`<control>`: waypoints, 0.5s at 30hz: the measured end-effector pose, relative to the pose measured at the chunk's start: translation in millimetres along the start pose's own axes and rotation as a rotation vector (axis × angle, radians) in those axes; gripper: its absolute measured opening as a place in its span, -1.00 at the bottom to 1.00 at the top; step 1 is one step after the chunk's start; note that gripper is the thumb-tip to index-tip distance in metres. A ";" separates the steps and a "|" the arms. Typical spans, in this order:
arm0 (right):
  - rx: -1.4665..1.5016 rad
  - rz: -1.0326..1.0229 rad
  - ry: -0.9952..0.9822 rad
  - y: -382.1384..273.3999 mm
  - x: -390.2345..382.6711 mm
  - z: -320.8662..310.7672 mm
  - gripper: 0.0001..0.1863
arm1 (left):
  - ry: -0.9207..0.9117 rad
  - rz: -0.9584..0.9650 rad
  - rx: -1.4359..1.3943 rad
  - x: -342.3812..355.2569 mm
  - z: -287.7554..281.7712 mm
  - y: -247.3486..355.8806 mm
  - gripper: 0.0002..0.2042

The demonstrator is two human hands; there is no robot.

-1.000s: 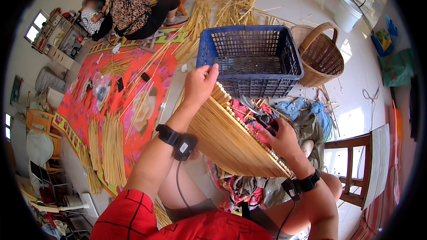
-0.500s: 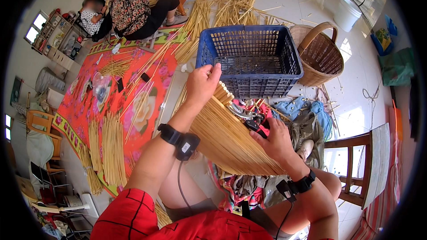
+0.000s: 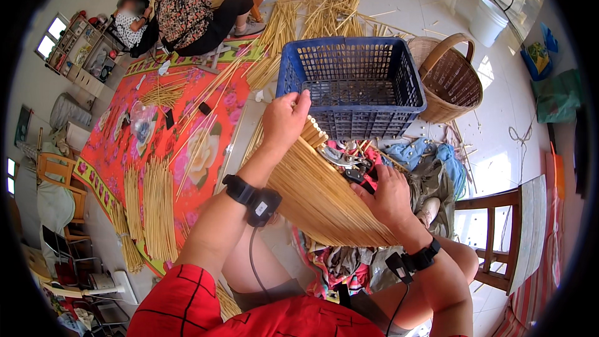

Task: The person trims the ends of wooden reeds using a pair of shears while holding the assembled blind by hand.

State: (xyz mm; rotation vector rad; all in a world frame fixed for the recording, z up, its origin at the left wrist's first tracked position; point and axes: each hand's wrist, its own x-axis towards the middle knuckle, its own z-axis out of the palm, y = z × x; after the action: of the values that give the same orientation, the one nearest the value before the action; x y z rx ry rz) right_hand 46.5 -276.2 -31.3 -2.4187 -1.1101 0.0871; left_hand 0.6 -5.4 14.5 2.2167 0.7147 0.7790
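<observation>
Across my lap slants a panel of pale yellow stalks (image 3: 324, 196) laid side by side, with cut ends bunched along its upper edge. My left hand (image 3: 285, 117) is closed at the panel's upper left corner, thumb up, pinching a stalk whose pale end shows at the fingers. At the panel's right side my right hand (image 3: 388, 198) is closed around pruning shears (image 3: 357, 175) with red and black handles. Their curved metal blades point toward the cut ends. Part of the handles is hidden behind my fingers.
Just beyond the panel stands a blue plastic crate (image 3: 368, 114), with a wicker basket (image 3: 450, 78) to its right. Clothes (image 3: 430, 156) lie around my feet. A wooden stool (image 3: 499, 237) is at right. Stalk bundles (image 3: 159, 212) rest on a red floral mat (image 3: 206, 181); two people sit far left.
The pruning shears have shifted slightly in my right hand. My left hand and the panel stay nearly where they were.
</observation>
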 end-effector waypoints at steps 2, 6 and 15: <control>-0.025 -0.026 0.030 -0.2 0.6 0.9 -0.26 | 0.005 0.001 0.022 -0.2 -0.5 0.1 -0.56; -0.046 -0.069 0.068 2.7 0.3 3.7 -0.37 | 0.015 -0.001 0.055 0.0 1.0 -1.3 -0.55; 0.082 -0.022 0.068 -0.4 1.6 -18.3 -0.41 | 0.017 0.013 -0.031 5.0 -1.1 -14.0 -0.56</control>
State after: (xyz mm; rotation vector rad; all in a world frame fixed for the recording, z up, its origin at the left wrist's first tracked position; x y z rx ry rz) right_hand 51.8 -282.0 -14.6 -2.3191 -1.0808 0.0424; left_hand -0.6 7.1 6.6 2.1910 0.6927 0.8116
